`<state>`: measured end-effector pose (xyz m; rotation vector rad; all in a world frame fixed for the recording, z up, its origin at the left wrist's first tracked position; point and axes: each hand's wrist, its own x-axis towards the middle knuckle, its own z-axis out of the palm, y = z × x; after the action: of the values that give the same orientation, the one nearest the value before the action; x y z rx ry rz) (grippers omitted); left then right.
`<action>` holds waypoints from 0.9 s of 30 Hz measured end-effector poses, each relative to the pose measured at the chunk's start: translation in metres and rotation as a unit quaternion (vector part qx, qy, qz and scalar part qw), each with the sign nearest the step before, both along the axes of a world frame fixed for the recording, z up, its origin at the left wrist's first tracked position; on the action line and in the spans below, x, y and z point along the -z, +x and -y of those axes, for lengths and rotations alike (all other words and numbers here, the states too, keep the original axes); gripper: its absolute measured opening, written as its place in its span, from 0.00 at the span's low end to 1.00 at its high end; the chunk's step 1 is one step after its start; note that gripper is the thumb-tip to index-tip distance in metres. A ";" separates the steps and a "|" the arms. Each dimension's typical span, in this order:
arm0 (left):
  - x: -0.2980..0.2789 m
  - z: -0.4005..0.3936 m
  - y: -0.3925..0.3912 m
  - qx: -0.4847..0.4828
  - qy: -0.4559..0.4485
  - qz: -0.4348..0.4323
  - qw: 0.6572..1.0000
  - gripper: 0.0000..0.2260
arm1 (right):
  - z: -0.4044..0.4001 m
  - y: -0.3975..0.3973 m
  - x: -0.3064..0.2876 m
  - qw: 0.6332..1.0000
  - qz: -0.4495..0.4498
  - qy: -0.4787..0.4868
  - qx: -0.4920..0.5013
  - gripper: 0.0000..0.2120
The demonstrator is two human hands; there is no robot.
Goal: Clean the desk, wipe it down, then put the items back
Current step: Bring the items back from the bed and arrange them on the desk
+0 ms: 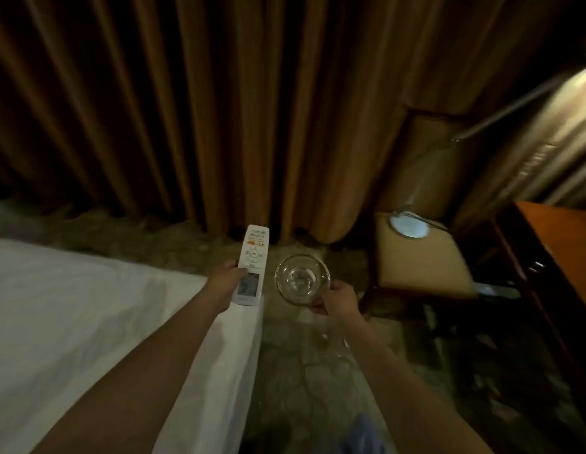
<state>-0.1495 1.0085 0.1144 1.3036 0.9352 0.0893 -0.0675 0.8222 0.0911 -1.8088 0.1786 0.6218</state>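
Observation:
My left hand (223, 284) grips a long white remote control (252, 263) with a small screen and orange buttons, held out over the corner of the bed. My right hand (338, 298) holds a clear glass bowl (302, 279) by its near rim, over the floor between the bed and a chair. The bowl looks empty. The wooden desk (561, 247) shows only as an orange-brown corner at the right edge.
A white bed (72, 306) fills the lower left. A padded chair (422, 257) stands right of the bowl with a round mirror-like object (408, 226) on its seat. Brown curtains (219, 109) hang across the back. Something blue (363, 434) lies on the patterned floor below.

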 end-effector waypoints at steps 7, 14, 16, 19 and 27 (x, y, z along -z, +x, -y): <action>-0.023 0.164 0.117 0.169 0.005 0.030 0.985 0.06 | 0.176 0.046 -0.024 0.989 0.039 -0.023 0.142 0.07; -0.028 0.376 0.197 0.318 0.003 0.042 0.947 0.12 | 0.375 0.067 -0.047 0.958 0.045 -0.052 0.280 0.04; -0.029 0.433 0.214 0.362 -0.007 0.048 0.931 0.12 | 0.430 0.068 -0.054 0.949 0.045 -0.054 0.306 0.05; -0.031 0.512 0.233 0.428 -0.007 0.043 0.903 0.11 | 0.501 0.062 -0.060 0.927 0.031 -0.040 0.371 0.04; -0.017 0.705 0.286 0.599 0.022 0.030 0.800 0.11 | 0.651 0.059 -0.038 0.837 0.013 -0.020 0.546 0.03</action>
<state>0.1363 0.3031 0.1315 1.7110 -0.0842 -0.8355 -0.0088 0.1714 0.1292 -1.4291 1.1151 -0.2355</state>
